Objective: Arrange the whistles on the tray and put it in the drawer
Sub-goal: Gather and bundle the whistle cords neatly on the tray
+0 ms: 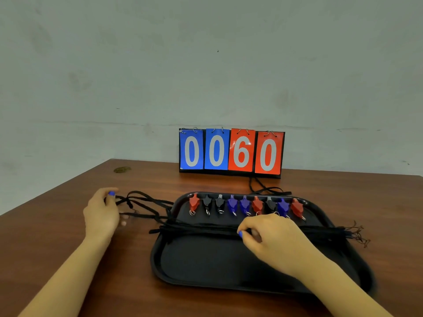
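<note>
A black tray [206,266] lies on the brown table. Several whistles, red [194,202], black [207,201] and blue [232,203], stand in a row along its far rim, each with a metal ring. Their black cords [206,230] run in a bundle across the middle of the tray, and loose loops [142,202] spill off its left side. My left hand [103,213] pinches those loose loops left of the tray. My right hand [267,236] rests on the cord bundle in the tray, fingers closed on it. No drawer is in view.
A flip scoreboard [231,152] reading 0060 stands at the back of the table against the wall. More black cord [265,188] lies between it and the tray. The table's left edge [57,188] runs diagonally near my left hand.
</note>
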### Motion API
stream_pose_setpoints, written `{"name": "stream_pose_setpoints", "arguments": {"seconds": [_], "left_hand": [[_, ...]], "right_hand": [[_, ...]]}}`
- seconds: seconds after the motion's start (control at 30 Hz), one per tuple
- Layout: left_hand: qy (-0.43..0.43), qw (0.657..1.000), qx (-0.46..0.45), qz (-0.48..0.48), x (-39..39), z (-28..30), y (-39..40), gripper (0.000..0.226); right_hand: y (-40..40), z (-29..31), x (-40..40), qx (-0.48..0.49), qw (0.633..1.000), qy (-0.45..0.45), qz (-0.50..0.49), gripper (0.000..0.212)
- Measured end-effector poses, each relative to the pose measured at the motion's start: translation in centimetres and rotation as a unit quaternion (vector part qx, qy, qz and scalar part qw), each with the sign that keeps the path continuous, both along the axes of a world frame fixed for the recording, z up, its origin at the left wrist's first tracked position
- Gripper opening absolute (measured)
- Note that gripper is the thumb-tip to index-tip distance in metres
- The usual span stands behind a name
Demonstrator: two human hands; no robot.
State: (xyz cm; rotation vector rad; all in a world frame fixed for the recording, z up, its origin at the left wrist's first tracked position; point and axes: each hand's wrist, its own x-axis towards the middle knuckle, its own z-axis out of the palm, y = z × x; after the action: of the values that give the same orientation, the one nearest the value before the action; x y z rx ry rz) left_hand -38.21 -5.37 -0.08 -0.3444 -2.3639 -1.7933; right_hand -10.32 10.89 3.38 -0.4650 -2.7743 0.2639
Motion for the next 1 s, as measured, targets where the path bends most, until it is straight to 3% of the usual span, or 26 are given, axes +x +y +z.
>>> {"name": "stream_pose_setpoints", "arguments": {"seconds": [0.13, 0.23, 0.3, 0.4, 0.47, 0.57, 0.7, 0.83, 1.0], "left_hand": [[-0.146, 0.968, 0.203, -0.034, 0.3, 1.0, -0.2, 0.029], [-0.202, 0.924, 0.316, -0.074, 1.0, 1.8, -0.3, 0.026], [-0.207, 0.912, 0.344, -0.085, 1.2, 2.2, -0.3, 0.021], [-0.182, 0.922, 0.336, -0.07, 1.2, 2.4, -0.2, 0.021], [-0.164, 0.93, 0.327, -0.043, 1.3, 2.3, 0.1, 0.033], [-0.164, 0.928, 0.333, 0.037, 0.8, 2.0, -0.1, 0.049], [-0.194, 0.934, 0.254, 0.162, 0.6, 2.1, -0.5, 0.045], [-0.067, 0.962, 0.189, 0.182, 2.7, 3.0, -0.3, 0.049], [0.108, 0.991, 0.036, 0.071, 3.9, 2.7, 0.0, 0.038]], "right_hand": [[0.1, 0.0, 0.0, -0.004, 1.0, -0.006, -0.003, 0.025], [0.1, -0.1, 0.0, -0.004, 1.0, -0.005, -0.006, 0.024], [0.1, -0.2, 0.0, -0.004, 1.0, -0.004, -0.005, 0.024], [0.2, -0.2, 0.0, -0.004, 1.0, -0.005, -0.004, 0.024], [0.2, -0.3, 0.0, -0.004, 1.0, -0.004, -0.003, 0.025], [0.2, -0.3, 0.0, -0.005, 1.0, -0.004, -0.002, 0.024], [0.2, -0.3, -0.1, -0.007, 1.0, -0.007, 0.0, 0.025], [0.2, -0.4, -0.1, -0.011, 1.0, -0.01, 0.0, 0.025], [0.4, -0.6, -0.2, -0.008, 1.0, -0.01, -0.004, 0.025]]}}
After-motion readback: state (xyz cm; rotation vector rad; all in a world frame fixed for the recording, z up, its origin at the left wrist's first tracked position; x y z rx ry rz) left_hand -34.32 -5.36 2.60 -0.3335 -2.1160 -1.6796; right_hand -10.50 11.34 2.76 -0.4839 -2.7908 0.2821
